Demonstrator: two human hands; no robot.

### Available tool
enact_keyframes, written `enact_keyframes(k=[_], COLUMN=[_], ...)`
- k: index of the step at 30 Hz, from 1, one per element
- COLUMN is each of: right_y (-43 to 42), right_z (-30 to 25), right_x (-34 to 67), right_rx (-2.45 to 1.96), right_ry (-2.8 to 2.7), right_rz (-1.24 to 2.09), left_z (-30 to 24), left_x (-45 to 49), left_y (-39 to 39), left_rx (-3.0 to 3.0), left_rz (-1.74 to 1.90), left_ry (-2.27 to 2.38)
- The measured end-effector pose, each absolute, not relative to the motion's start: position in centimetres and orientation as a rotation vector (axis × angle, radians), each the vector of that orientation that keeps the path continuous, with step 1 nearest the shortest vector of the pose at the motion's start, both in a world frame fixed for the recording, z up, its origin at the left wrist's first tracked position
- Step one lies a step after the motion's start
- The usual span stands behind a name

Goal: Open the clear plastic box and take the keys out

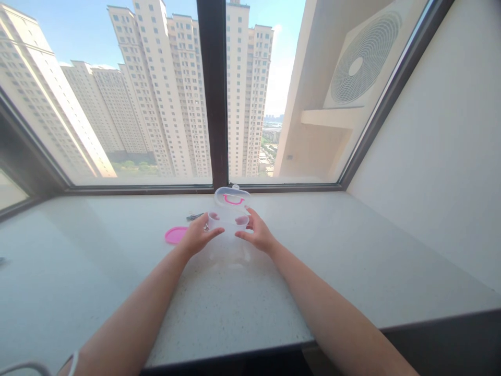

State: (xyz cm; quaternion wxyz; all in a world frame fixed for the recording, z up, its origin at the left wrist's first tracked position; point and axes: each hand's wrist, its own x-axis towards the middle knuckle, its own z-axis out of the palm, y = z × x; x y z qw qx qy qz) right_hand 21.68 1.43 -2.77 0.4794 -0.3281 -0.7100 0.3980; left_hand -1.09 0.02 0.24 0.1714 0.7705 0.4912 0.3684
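Note:
A clear plastic container (229, 222) stands on the pale stone windowsill (332, 250) near the window. My left hand (199, 235) grips its left side with the thumb across the front. My right hand (256, 232) grips its right side. Behind it stands a clear lid (232, 197) with a pink handle, tilted upright. A round pink lid (175, 235) lies flat on the sill just left of my left hand.
A small dark object (194, 216) lies on the sill behind the pink lid. The window frame (213, 104) runs along the back edge. A white wall (450, 156) closes the right side. The sill's front edge (274, 347) is close to me.

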Motion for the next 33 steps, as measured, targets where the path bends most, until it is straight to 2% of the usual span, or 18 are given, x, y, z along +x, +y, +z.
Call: enact_keyframes(k=[6, 13, 19, 24, 33], right_y=[1.1, 0.7, 3.3, 6.1, 10.6], right_z=[-2.2, -1.8, -2.5, -2.8, -3.8], right_x=[21.7, 21.6, 22.0, 22.0, 18.0], right_rx=[-0.699, -0.745, -0.991, -1.207, -1.142], right_ry=[-1.718, -1.747, -1.563, -1.638, -1.827], right_rz=[0.999, 0.839, 0.765, 0.625, 0.527], left_z=[0.2, 0.3, -0.4, -1.3, -2.0], left_x=[-1.0, -1.0, -3.3, -4.7, -2.8], left_y=[0.1, 0.5, 1.3, 2.0, 1.6], left_rx=[2.148, 2.248, 2.326, 2.083, 2.034], left_rz=[1.0, 0.902, 0.68, 0.513, 0.489], left_ry=[1.396, 1.412, 1.871, 2.244, 2.236])
